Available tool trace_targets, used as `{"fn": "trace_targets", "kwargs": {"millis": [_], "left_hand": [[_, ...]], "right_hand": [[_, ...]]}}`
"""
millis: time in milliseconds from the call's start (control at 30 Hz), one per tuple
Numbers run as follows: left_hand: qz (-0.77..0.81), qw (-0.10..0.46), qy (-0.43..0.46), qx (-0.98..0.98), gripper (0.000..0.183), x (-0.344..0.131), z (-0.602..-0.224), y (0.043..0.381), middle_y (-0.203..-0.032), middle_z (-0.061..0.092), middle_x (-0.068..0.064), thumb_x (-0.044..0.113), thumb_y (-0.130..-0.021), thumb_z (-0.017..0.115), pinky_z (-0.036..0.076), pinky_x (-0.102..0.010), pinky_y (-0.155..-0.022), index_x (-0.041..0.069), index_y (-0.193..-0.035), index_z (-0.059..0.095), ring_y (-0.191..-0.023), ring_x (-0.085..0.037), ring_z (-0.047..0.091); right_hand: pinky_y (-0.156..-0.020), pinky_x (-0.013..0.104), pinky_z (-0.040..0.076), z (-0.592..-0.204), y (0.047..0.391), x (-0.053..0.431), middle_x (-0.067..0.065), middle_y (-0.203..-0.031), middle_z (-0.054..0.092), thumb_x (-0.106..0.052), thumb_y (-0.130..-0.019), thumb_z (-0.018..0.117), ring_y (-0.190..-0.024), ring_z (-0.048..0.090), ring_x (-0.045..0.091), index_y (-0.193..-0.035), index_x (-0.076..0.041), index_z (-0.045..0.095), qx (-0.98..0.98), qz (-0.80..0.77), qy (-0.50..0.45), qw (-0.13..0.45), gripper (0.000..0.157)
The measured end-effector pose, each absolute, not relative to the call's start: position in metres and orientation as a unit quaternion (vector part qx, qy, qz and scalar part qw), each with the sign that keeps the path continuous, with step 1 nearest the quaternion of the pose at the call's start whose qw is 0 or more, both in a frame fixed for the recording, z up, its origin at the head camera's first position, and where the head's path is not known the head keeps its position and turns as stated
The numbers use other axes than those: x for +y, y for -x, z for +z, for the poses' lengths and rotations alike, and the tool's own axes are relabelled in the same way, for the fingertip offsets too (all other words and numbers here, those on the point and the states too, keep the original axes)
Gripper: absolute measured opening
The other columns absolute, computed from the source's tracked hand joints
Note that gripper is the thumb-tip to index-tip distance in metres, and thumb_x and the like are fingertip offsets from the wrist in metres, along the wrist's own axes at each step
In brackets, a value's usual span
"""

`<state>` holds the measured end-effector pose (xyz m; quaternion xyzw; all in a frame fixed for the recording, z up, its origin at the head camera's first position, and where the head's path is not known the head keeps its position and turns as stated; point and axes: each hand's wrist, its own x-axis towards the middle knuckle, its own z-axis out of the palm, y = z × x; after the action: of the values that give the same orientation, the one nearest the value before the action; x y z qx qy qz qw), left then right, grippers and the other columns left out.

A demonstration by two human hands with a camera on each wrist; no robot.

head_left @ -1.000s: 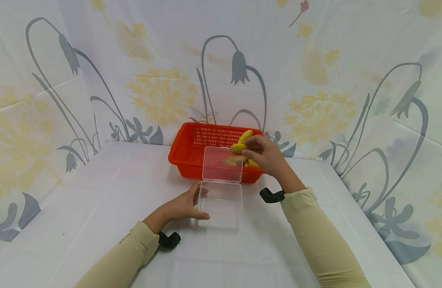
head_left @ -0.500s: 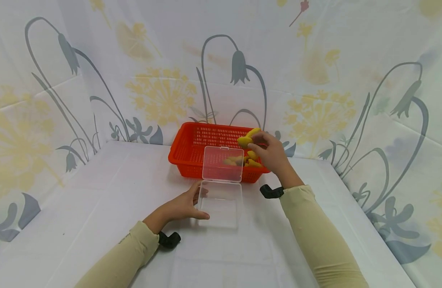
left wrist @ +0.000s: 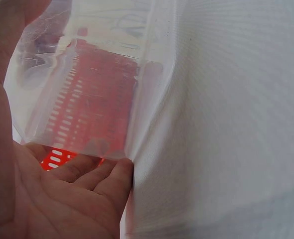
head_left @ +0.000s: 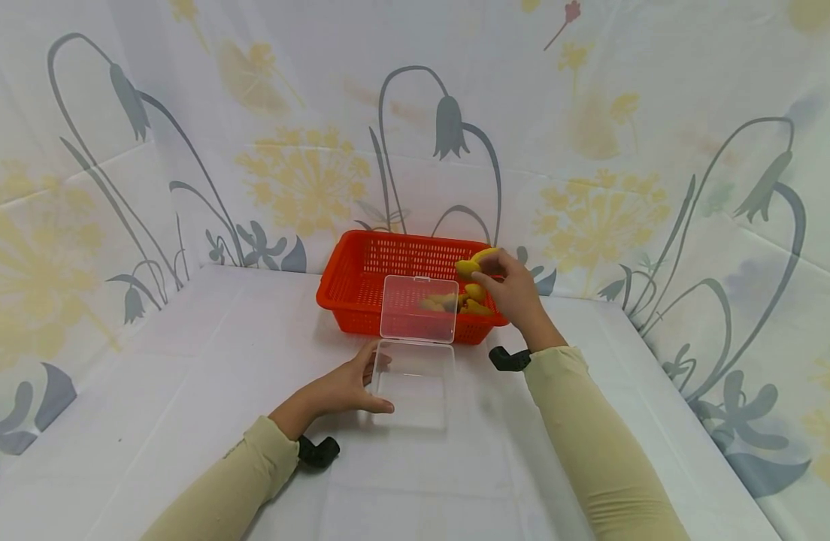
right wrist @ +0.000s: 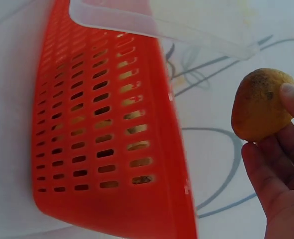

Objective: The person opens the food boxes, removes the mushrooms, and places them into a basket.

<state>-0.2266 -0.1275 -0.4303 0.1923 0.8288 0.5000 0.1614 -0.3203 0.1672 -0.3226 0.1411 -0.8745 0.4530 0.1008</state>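
Note:
In the head view, my left hand (head_left: 337,387) holds the left side of a clear plastic box (head_left: 418,394), thumb at its near end and fingers at its far end. The box stands on the table, its hinged lid (head_left: 408,300) raised and leaning against a red basket (head_left: 357,321). Above the basket's right end, my right hand (head_left: 515,293) pinches a yellow lobed piece (head_left: 467,269). The right wrist view shows this piece (right wrist: 261,107) with a rounded end and dark blemishes; its exact kind is unclear. Several similar yellow pieces (head_left: 476,308) lie in the basket's right part.
White cloth covers the table (head_left: 185,421). A flower-printed cloth backdrop (head_left: 415,173) stands close behind the basket and at both sides. The raised lid covers part of the basket's front.
My right hand has moved a little to the right and away from the lid, carrying the yellow piece, which now shows less upright. The left hand and box have not moved.

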Motion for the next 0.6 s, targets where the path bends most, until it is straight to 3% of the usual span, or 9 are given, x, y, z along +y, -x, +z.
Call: {"fn": "trace_targets", "kwargs": {"millis": [600], "left_hand": [[0.495,0.161,-0.204,0.829,0.108,-0.129,-0.431,0.228,-0.151,0.037,-0.012,0.031,-0.072,0.086,0.032,-0.047,-0.114,0.032,-0.15,0.011,-0.145,-0.032,0.03]], "right_hand": [[-0.09,0.039,0.057,-0.337,0.33,0.16,0.006,-0.113,0.064,-0.031,-0.092,0.066,-0.105,0.06,0.025,-0.116,-0.015,0.06,-0.911,0.387,-0.142,0.029,0.029]]}}
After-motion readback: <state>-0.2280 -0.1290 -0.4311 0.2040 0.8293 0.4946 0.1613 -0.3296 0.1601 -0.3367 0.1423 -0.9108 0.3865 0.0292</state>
